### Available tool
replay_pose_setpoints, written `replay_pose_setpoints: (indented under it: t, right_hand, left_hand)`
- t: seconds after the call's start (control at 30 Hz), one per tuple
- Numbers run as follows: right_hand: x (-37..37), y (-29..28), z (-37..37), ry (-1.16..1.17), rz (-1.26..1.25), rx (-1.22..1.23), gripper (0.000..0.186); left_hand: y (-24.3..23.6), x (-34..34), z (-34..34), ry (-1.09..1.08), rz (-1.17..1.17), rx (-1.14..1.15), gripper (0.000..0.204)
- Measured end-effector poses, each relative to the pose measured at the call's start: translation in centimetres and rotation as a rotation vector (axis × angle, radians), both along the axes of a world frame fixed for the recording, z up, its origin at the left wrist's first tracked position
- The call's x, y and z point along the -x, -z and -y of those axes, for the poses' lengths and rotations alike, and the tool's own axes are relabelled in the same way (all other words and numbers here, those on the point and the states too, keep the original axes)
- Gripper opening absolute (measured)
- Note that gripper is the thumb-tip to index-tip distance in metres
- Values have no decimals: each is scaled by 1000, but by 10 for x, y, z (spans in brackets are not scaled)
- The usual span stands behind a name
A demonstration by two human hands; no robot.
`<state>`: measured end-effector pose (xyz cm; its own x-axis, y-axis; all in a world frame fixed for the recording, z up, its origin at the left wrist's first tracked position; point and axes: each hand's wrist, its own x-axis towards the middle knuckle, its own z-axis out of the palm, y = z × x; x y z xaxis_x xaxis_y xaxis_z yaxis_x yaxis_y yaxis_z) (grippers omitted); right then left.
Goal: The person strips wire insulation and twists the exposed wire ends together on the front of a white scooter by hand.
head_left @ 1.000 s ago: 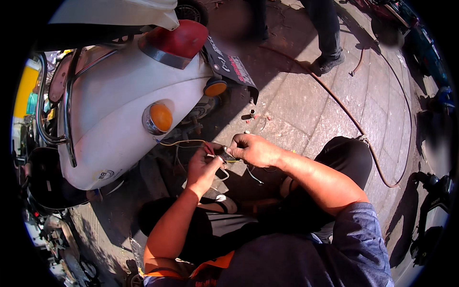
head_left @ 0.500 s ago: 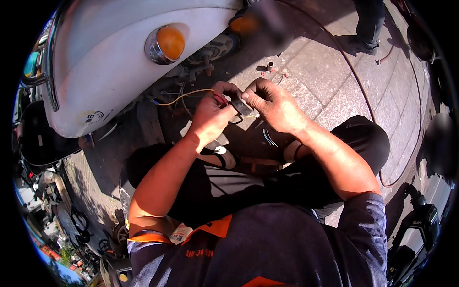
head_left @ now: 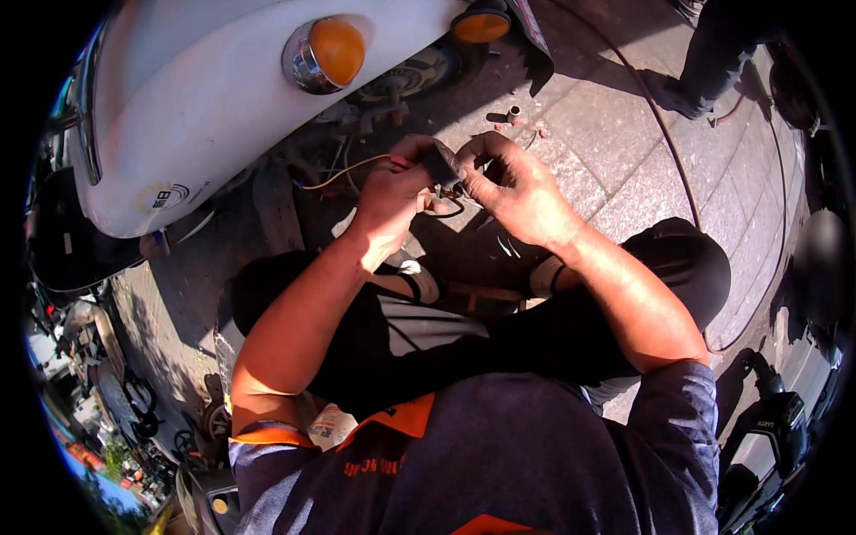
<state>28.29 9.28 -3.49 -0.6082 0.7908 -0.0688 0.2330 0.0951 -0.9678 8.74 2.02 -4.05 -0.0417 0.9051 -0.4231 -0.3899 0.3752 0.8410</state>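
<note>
Apparently, from where I watch, the wiring is only partway along. I see the left hand clamped on a dark roll, probably tape, in front of the seated person, just below the white scooter panel. The right hand meets the roll's other edge with bent fingers and thumb; whether they pinch the roll or a wire, I cannot tell.

What looks done is the amber turn signal, seated in the panel. What looks undone, by my judgement, is the loose wiring: a yellow wire runs out to a red piece at the left fingers, a black loop of wire hangs beneath, and pale wire ends dangle below the right hand.

Any joint under the fingers is hidden from me, and shadow swallows much of the wiring underneath. A bystander's leg is cut off at top right.
</note>
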Motion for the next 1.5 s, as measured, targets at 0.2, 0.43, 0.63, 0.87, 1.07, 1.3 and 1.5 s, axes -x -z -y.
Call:
replay_pose_setpoints:
  t: [0.2,0.43,0.63,0.87,1.07,1.3,1.5]
  right_hand:
    - [2,6,-5,8,-93,52,17]
    - [7,4,-3,82,-30,93,13]
    - [12,4,1,27,-44,23,15]
    - [11,16,-2,28,-13,-366,13]
    - [8,5,-1,39,72,-193,13]
    - [12,9,0,28,18,-437,13]
    - [6,3,-4,-13,113,-304,14]
  left_hand:
    - [-7,-2,-1,18,-53,-4,13]
    - [-13,-4,3,-106,-1,26,16]
    - [0,5,1,-85,112,149,15]
    - [17,10,3,-25,278,192,16]
    - [6,-1,5,-146,134,125,10]
    - [22,-5,8,-101,-326,-97,16]
    - [2,-12,6,-22,-913,-421,15]
